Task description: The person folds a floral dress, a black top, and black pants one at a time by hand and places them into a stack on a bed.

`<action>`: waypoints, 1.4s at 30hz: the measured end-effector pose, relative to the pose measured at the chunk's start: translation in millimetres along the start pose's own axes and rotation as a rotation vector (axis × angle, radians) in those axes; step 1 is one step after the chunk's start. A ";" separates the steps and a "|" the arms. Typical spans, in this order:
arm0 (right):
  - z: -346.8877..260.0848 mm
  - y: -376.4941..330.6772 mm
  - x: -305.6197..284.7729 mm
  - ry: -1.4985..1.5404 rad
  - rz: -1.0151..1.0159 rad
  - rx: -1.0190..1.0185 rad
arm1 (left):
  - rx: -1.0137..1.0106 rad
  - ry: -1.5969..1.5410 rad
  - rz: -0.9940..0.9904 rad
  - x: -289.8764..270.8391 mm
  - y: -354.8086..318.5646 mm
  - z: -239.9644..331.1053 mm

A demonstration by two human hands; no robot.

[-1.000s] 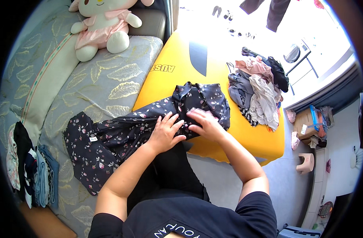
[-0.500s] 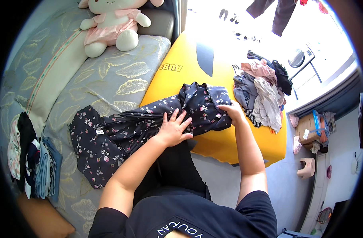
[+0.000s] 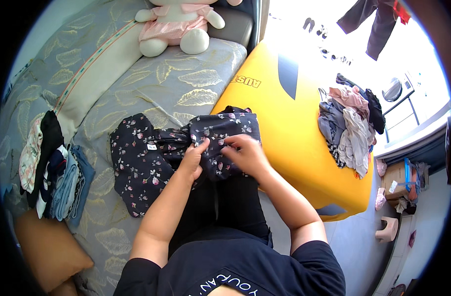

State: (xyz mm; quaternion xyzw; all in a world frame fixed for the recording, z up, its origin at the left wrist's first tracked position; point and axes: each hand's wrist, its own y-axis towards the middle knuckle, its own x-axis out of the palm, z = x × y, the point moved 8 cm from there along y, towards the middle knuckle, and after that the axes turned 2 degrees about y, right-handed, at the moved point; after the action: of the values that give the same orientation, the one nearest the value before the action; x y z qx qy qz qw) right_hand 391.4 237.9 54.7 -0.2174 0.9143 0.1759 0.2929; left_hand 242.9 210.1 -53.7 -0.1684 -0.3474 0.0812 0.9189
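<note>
Gripping a fold of the black floral garment (image 3: pixel 139 172) with the left hand (image 3: pixel 191 162), thumb on top of the cloth. Curling the right hand (image 3: pixel 247 157) narrowly over the same cloth, just beside; cannot tell if pinching any. Having the garment lie from the grey couch (image 3: pixel 109 241) over the left edge of the yellow cover (image 3: pixel 294 133). Seeing a loose clothes pile (image 3: pixel 354 128) near that cover's right edge, folded clothes (image 3: pixel 62 182) toward the couch's left edge, and a plush toy (image 3: pixel 173 29) at its far end.

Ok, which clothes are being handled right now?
The dark floral garment, touched by left hand and right hand; the tangled heap and folded stack lie apart.
</note>
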 end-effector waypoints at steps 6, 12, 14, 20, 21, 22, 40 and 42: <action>119.8 -30.5 -49.3 0.112 0.356 0.417 | -0.013 0.052 0.110 -22.3 7.4 -12.4; 108.6 -32.6 -19.8 0.343 0.297 0.551 | -0.013 0.012 0.083 -12.1 6.6 -3.5; 95.0 -20.8 -19.6 0.021 0.324 0.426 | 0.044 0.135 0.127 -14.9 5.9 4.3; 91.6 -11.4 -6.2 -0.145 0.261 0.356 | 0.886 1.310 0.130 23.0 -85.1 74.5; 83.2 -8.7 -7.8 -0.076 0.262 0.363 | 0.982 1.417 0.213 17.7 -106.6 92.4; 70.5 -6.0 -12.6 -0.008 0.264 0.378 | 1.075 1.523 0.291 7.6 -125.3 106.8; -106.2 15.6 125.3 0.046 0.126 -0.240 | 0.648 0.775 0.749 -217.5 -200.7 132.8; -53.1 16.3 126.2 0.000 0.207 -0.044 | 0.601 0.629 0.739 -209.8 -201.6 134.8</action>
State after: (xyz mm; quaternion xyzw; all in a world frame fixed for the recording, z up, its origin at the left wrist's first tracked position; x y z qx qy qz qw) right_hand 266.2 190.6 21.3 -0.1282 0.9279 0.2254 0.2681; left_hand 3.3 0.8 -13.5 -0.0261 0.0632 0.4382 0.8963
